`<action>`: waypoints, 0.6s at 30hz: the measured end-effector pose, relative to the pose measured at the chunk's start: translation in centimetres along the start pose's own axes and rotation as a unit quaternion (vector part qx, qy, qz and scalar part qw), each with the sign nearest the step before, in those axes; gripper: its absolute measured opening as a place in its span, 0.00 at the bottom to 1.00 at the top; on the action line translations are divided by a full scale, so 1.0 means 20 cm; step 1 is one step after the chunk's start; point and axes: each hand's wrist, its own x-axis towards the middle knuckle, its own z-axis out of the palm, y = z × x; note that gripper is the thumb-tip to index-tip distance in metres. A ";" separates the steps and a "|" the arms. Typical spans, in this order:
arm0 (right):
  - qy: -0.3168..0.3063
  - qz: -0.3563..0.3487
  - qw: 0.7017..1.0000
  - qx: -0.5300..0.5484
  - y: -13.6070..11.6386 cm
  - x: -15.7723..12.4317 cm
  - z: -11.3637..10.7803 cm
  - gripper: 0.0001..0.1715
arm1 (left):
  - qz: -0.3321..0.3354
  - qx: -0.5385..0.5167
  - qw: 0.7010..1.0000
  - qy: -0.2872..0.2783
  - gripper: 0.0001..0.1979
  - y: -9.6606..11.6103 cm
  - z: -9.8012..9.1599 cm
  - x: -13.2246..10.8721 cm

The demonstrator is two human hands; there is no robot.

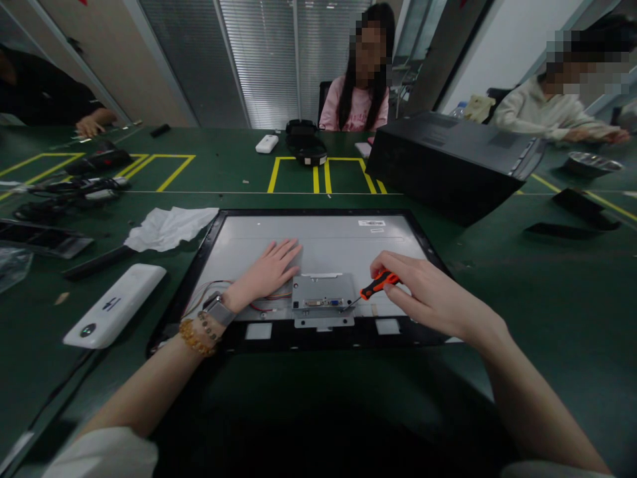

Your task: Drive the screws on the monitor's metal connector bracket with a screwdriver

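At frame centre, an orange-and-black-handled screwdriver is pinched by the right hand, tip pointing lower left at the grey metal circuit-board cover; the left hand is laid flat, fingers slightly spread.

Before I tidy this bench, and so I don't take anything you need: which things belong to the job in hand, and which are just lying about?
In use: left hand flat on the monitor back; right hand holding the orange screwdriver, tip at the metal port cover.
Lying about: crumpled tissue, long white device, black computer case, steel bowl.
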 end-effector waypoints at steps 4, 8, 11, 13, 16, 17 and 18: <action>0.007 0.018 1.000 -0.005 -0.01 0.01 0.02 0.07 | -0.004 -0.005 1.000 0.000 0.28 0.00 0.00 0.00; -0.002 0.038 0.999 -0.035 0.00 0.01 0.03 0.12 | -0.002 -0.002 1.000 -0.001 0.28 -0.01 0.02 0.00; -0.002 0.048 0.997 -0.060 0.00 0.01 0.03 0.16 | 0.001 -0.001 1.000 -0.002 0.28 -0.02 0.02 0.00; -0.002 0.051 0.996 -0.070 0.01 0.01 0.03 0.17 | 0.002 0.000 1.000 -0.002 0.28 -0.02 0.02 0.00; -0.001 0.040 0.997 -0.064 0.00 0.01 0.03 0.14 | 0.000 0.001 1.000 0.000 0.28 -0.01 0.01 0.00; 0.003 0.032 0.998 -0.056 0.00 0.01 0.03 0.12 | 0.000 0.001 1.000 -0.001 0.28 -0.01 0.01 0.00; 0.007 0.024 0.999 -0.046 0.00 0.01 0.03 0.09 | -0.001 0.002 1.000 -0.002 0.28 -0.01 0.01 0.00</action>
